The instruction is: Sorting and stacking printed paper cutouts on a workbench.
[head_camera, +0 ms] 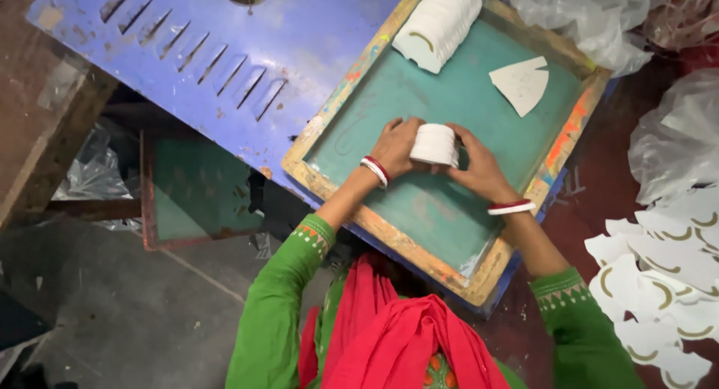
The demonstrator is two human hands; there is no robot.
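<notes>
Fingers of the left hand [395, 146] and right hand [479, 168] curled around a small white paper stack [434, 145], pinching it between them above the teal printing screen [419, 209]. A longer stack [442, 18] and a fan-shaped sheet [522, 83] lay farther up the screen, on the blue bench [247, 52].

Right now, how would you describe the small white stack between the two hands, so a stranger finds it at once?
Find the wooden frame with a green screen on the blue table. Near its middle, the left hand and right hand clasp a compact white stack. The other stack lies untouched at the frame's far edge.
</notes>
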